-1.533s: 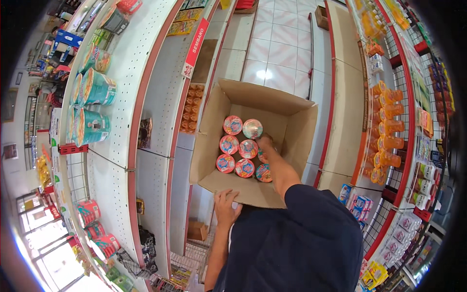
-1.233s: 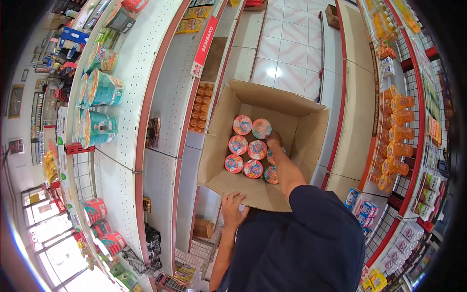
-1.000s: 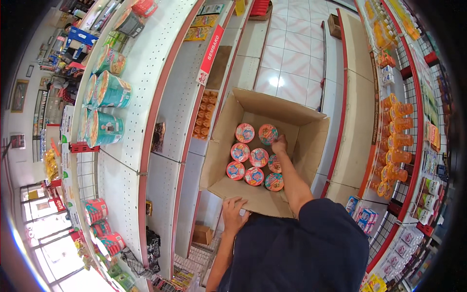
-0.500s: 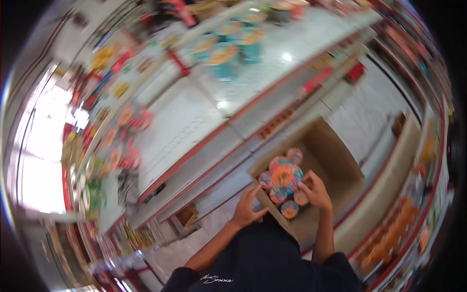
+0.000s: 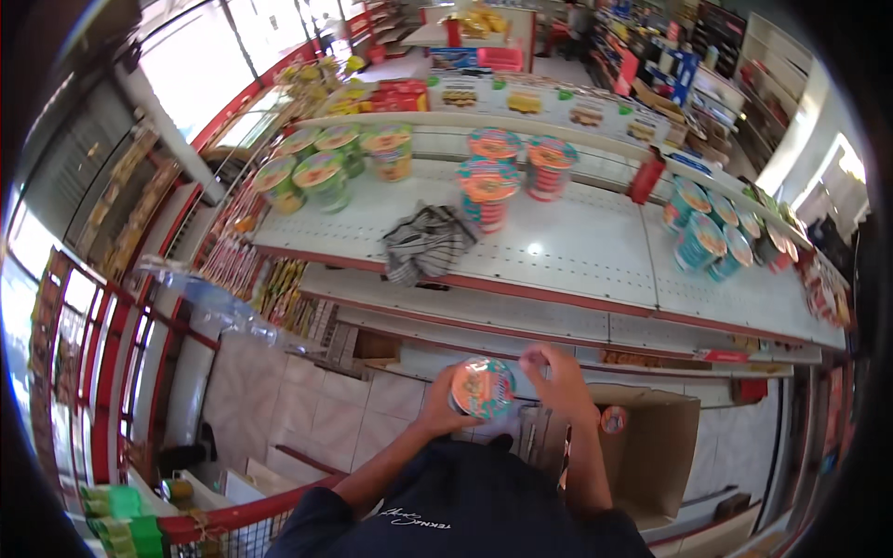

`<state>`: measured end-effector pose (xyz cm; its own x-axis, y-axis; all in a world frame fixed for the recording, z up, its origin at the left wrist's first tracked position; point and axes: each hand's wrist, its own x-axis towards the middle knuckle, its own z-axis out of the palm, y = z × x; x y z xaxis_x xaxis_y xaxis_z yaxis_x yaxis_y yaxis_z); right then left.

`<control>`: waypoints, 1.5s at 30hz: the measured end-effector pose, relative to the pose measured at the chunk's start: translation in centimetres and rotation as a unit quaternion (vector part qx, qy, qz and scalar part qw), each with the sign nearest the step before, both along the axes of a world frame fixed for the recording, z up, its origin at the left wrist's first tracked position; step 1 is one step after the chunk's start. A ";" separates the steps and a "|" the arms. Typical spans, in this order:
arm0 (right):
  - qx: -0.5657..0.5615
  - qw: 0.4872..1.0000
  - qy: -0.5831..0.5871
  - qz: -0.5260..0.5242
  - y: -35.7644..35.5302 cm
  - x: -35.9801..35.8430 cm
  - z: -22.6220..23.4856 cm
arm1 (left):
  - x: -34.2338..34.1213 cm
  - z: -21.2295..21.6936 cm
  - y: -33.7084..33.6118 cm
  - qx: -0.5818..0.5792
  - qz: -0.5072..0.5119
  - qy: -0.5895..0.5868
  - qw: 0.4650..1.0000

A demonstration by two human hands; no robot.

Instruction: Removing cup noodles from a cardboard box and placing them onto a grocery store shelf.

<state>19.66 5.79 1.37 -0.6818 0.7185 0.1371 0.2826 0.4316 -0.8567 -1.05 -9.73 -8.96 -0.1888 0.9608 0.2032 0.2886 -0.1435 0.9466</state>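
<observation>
Both hands hold a stack of round noodle cups (image 5: 483, 388) with red and orange lids, raised in front of my chest. My left hand (image 5: 437, 405) grips its left side and my right hand (image 5: 556, 379) wraps its right side. Below and to the right stands the open cardboard box (image 5: 651, 446), with one more cup (image 5: 613, 419) showing inside. Ahead is a white shelf (image 5: 577, 246) carrying red-striped cups (image 5: 490, 191), green cups (image 5: 321, 177) and teal cups (image 5: 707, 237).
A striped grey cloth (image 5: 423, 244) lies on the white shelf. Lower shelves hold packets (image 5: 279, 288). A red wire basket edge (image 5: 233, 521) and green packets (image 5: 116, 516) sit at the lower left. Tiled floor (image 5: 288, 409) lies below; more store aisles stretch behind.
The view swung from looking down into the box to facing the shelf. My right hand left the box, and both hands lifted a stack of cups out in front of me.
</observation>
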 end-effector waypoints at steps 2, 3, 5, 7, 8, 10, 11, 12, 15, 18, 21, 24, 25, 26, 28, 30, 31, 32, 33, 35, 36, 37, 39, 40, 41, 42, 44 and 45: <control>0.063 0.997 0.052 0.009 0.4 -5.6 3.2 | -2.1 -0.5 -1.9 0.005 0.076 -0.087 0.993; 0.114 0.991 0.060 0.021 0.8 -7.9 4.6 | -3.0 -0.5 -2.3 0.011 0.084 -0.090 0.992; 0.161 0.981 0.089 0.056 1.5 -12.7 5.8 | -4.6 -0.5 -3.2 0.062 0.166 -0.084 0.981; 0.236 0.959 0.151 0.041 2.9 -16.9 5.4 | -5.7 1.9 -3.2 0.080 0.182 -0.090 0.976; 0.235 0.959 0.152 0.052 3.4 -18.5 5.4 | -6.6 2.1 -3.4 0.083 0.193 -0.064 0.976; 0.403 0.912 0.053 -0.045 4.2 -21.3 5.1 | -8.1 1.6 -3.6 0.103 0.204 -0.049 0.972; 0.403 0.913 0.052 -0.038 4.7 -22.1 4.0 | -8.5 1.9 -3.5 0.103 0.211 -0.052 0.971; 0.366 0.930 -0.013 -0.039 5.5 -22.5 2.5 | -9.2 2.1 -3.3 0.102 0.217 -0.031 0.970; 0.341 0.939 -0.045 -0.018 6.5 -22.4 0.4 | -10.5 2.6 -3.1 0.094 0.223 -0.015 0.970; 0.284 0.959 0.003 0.016 3.9 -20.7 1.0 | -11.6 2.7 -3.4 0.111 0.226 0.000 0.968; 0.219 0.970 0.030 0.105 -1.4 -17.6 1.1 | -12.0 3.5 -3.2 0.026 0.197 0.029 0.980; 0.182 0.955 -0.008 0.234 -6.0 -16.0 -0.9 | -13.1 2.9 -2.7 0.086 0.141 0.121 0.979; 0.170 0.957 -0.016 0.235 -7.5 -15.8 -0.5 | -13.6 1.5 -2.8 0.153 0.119 0.183 0.964; 0.173 0.956 -0.016 0.234 -9.2 -15.9 0.0 | -14.1 -3.1 -3.5 0.051 0.087 -0.100 0.990; 0.176 0.970 0.022 0.164 -10.6 -15.3 -0.7 | -11.8 0.7 -2.2 0.019 0.051 -0.260 0.964; 0.165 0.978 0.025 0.124 -10.7 -15.4 -1.0 | -10.2 2.0 -3.0 -0.018 0.048 -0.468 0.882; 0.157 0.983 0.030 0.094 -10.3 -15.5 -1.0 | -10.3 2.0 -2.7 -0.025 0.039 -0.470 0.881; 0.131 0.988 0.066 0.057 -10.1 -15.4 -0.8 | -10.6 2.0 -2.2 0.035 0.045 -0.297 0.953; 0.130 0.988 0.062 0.047 -9.9 -15.4 -0.6 | -10.9 2.0 -1.8 0.097 0.048 -0.113 0.988; 0.131 0.989 0.058 -0.034 -9.4 -15.9 -0.5 | -11.6 2.0 -0.9 0.162 0.041 0.074 0.983; 0.177 0.983 0.007 -0.039 -9.7 -15.8 -0.6 | -11.8 2.0 -0.5 0.171 0.032 0.122 0.977; 0.179 0.983 0.005 -0.048 -10.0 -15.5 -0.9 | -11.9 2.2 0.1 0.181 0.021 0.170 0.969; 0.192 0.981 0.013 -0.040 -10.6 -14.9 -1.3 | -12.1 2.5 1.5 0.174 0.026 0.158 0.972; 0.195 0.980 0.037 -0.012 -10.5 -14.1 -0.9 | -11.8 3.2 1.7 0.162 0.041 0.147 0.975; 0.194 0.980 0.033 -0.018 -10.1 -13.1 -1.1 | -11.5 3.7 1.9 0.149 0.057 0.136 0.978; 0.174 0.984 0.044 -0.016 -9.7 -11.8 -1.6 | -10.8 4.3 2.2 0.170 0.074 0.166 0.968; 0.141 0.989 0.038 -0.037 -8.3 -10.4 -1.9 | -9.6 4.8 2.7 0.160 0.070 0.157 0.972; 0.142 0.988 0.036 -0.038 -7.6 -10.1 -1.9 | -8.9 4.8 2.9 0.147 0.068 0.151 0.975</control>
<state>9.53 -1.83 -0.53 -0.6088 0.6922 0.3876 0.2652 0.6380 -0.7229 -10.00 -6.82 -4.12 -0.1996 0.8223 0.5329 0.5827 -0.3376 0.7392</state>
